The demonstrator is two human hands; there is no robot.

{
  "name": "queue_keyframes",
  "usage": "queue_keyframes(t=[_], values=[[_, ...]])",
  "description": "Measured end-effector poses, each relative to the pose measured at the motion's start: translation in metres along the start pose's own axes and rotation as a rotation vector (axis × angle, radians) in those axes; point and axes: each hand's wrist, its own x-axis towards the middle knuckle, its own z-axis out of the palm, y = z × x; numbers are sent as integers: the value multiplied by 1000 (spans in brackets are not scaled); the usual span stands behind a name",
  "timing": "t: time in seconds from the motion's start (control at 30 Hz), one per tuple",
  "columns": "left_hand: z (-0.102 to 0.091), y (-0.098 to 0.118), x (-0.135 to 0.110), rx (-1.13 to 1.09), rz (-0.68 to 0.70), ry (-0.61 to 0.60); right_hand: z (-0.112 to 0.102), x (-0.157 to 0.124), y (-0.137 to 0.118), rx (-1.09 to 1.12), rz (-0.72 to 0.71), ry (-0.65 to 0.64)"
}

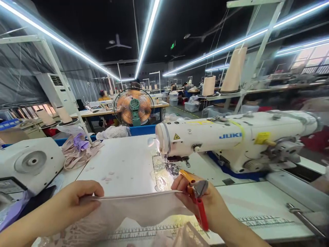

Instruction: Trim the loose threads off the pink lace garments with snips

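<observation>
Pale fabric piece (pixel 140 208) was stretched flat between both hands above the near edge of the counter (pixel 123 161), just in front of the needle end of the white sewing machine (pixel 231 137). Left hand (pixel 74 202) had its fingers closed, pinching the cloth's top edge at one end. Right hand (pixel 205 204) pinched the other end between thumb and forefinger, with orange thread snips (pixel 198 200) tucked in the same grip. Top edge pulled straight and taut; below it the cloth hung slack and draped. Judged light, thin and limp, with no stiffness of its own and likely to sag or crease wherever tension drops. Best held at the two ends of the edge, as here. A printed ruler strip (pixel 144 233) ran along the counter beneath.
</observation>
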Motion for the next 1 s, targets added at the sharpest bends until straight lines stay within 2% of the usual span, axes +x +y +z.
queue_keyframes(t=[0.07, 0.2, 0.33, 0.73, 0.9, 1.0], values=[[0, -1, 1, -26, 5, -40, -1, 0, -3, -18, -33, -23], [-1, 1, 1, -28, -4, -20, -6, 0, -9, -49, -92, -92], [0, 6, 2, -63, 5, -36, -9, -2, -6, -59, -106, -109], [-1, 29, -4, -40, 4, -80, -15, -9, 5, -46, -32, -35], [-3, 31, -5, -70, -44, -166, -18, -14, 6, -89, -78, 11], [-3, 38, -5, -102, -1, -175, -23, -18, 5, -136, -109, 56]])
